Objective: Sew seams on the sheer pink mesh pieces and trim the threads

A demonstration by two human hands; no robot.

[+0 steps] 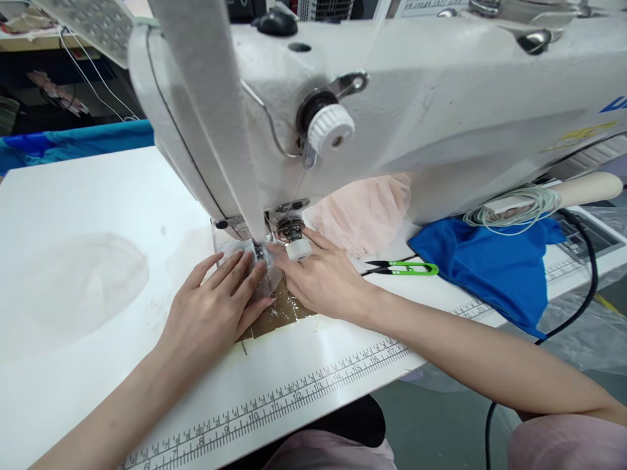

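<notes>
— So, start big: what fills the view?
— The sewing machine (392, 117). Its white head runs across the top, and it stands on a white surface (98, 196) with a ruler printed along the near edge. A blue cloth (490, 267) is heaped under the machine's arm on the right. A pale pink cloth (362, 212) is bunched behind the needle. Both look pushed aside, away from where the hands work.
— And the hands?
— The left hand (215, 313) lies palm down with its fingers straight and close together, on a small sheer piece (270, 285). It grips nothing and only presses. The right hand (323, 277) is flat too, fingers spread and closed on nothing, with its index tip right beside the presser foot (258, 251).
— Why flat rather than pinching?
— I'd judge that stuff so thin and slippery would wrinkle if pinched. Two open palms keep it smooth against the machine bed.
— Where is the piece relative to them?
— Under the left fingertips and between the two hands, with its far edge at the presser foot. The fingers hide most of it.
— Anything smaller?
— Green-handled snips (401, 267) lie just right of the right hand, near it but not touching. A small white cap (298, 249) sits at a right finger, and I cannot tell whether it is worn.
</notes>
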